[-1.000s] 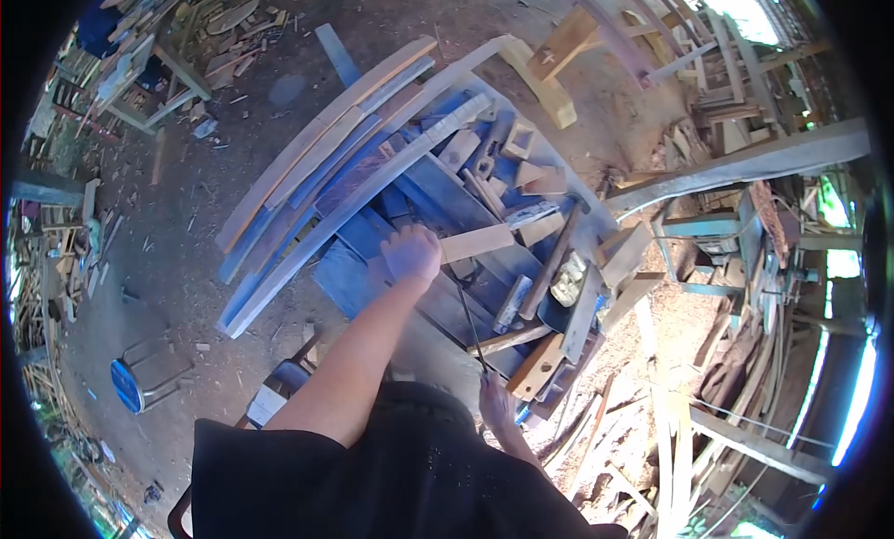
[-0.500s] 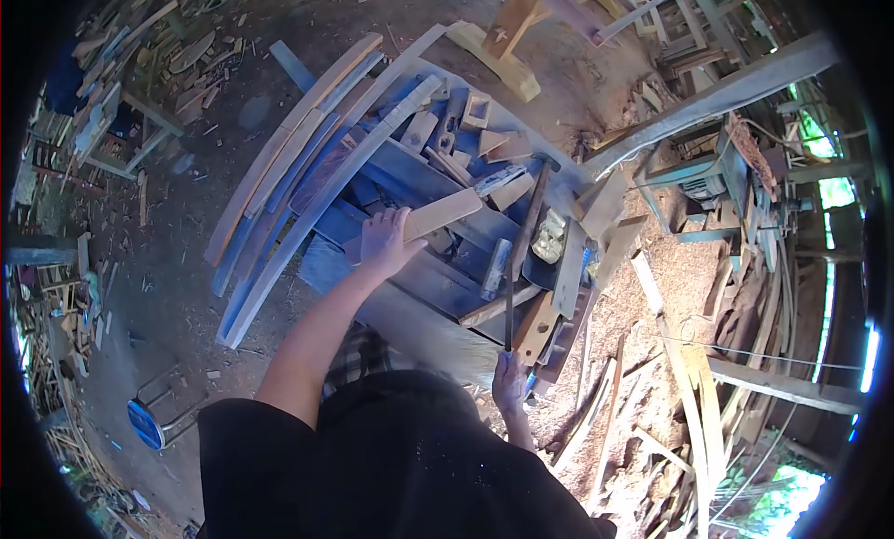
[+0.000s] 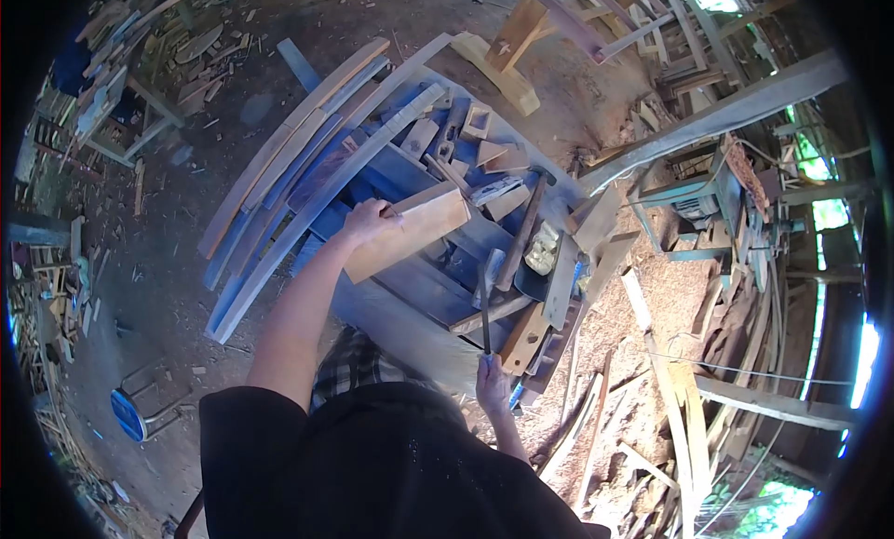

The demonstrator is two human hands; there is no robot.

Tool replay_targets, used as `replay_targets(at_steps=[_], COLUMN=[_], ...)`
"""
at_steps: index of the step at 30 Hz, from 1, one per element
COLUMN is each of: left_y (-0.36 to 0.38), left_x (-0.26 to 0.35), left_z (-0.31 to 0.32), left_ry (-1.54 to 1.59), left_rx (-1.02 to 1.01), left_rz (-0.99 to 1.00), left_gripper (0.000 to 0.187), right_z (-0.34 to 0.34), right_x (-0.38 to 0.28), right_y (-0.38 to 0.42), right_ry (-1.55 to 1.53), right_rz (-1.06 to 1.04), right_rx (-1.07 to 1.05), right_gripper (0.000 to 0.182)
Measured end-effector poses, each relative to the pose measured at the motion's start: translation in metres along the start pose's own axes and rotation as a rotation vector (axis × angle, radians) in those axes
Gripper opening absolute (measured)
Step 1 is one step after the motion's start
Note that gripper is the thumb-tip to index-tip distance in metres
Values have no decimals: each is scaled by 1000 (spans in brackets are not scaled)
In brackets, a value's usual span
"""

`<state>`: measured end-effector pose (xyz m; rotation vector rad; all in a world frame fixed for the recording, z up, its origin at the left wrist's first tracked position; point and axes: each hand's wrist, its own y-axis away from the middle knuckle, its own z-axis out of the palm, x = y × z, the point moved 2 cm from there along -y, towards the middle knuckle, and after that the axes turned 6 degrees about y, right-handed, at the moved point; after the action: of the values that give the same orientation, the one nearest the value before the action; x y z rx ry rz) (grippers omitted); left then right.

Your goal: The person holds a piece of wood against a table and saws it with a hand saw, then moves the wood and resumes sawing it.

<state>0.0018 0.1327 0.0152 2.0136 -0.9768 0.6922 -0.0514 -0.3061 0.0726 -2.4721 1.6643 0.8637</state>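
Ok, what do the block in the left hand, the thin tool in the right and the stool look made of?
Block: bare wood, by its light brown colour and dull, flat face. Thin tool: probably metal, being dark, straight and slender; its finish is unclear. Stool: legs likely metal, being thin and shiny; the blue seat could be plastic or painted.

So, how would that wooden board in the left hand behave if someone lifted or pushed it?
The wooden board is probably stiff: its long edges look straight, with no visible sag beyond the left hand. Its flat faces suggest it would slide rather than roll. Gripped nearer one end, it may tip toward the other.
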Motion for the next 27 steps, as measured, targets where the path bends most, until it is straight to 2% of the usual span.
replay_targets(at_steps=[7,11,14,16,17,20,24,26,27], left_y=[-12,-9,6,30,41,63,67,55,48], left_x=[-10,-17,-8,-3,0,6,4,-2,-1], left_z=[2,10,14,24,24,19,19,25,28], left_ry=[-224,-170,-175,-256,-287,-264,-316,-311,-314], left_rx=[50,136,163,417,404,504,505,585,584], left_rz=[-61,-47,-15,212,215,253,212,176,173], left_gripper=[50,43,51,70,89,94,89,64,64], right_z=[8,7,6,8,10,11,16,20,23], right_x=[-42,-64,-70,-69,-66,-60,-58,-67,-74], right_y=[-32,-45,-47,-47,-47,-45,-46,-54,-61], right_ry=[30,-15,-36,-33,-37,-62,-61,-51,-39], right_rz=[-102,-119,-122,-96,-116,-124,-109,-133,-155], right_rx=[-67,-96,-87,-91,-75,-58,-85,-98,-109], right_gripper=[20,19,19,18,19,19,20,18,16])
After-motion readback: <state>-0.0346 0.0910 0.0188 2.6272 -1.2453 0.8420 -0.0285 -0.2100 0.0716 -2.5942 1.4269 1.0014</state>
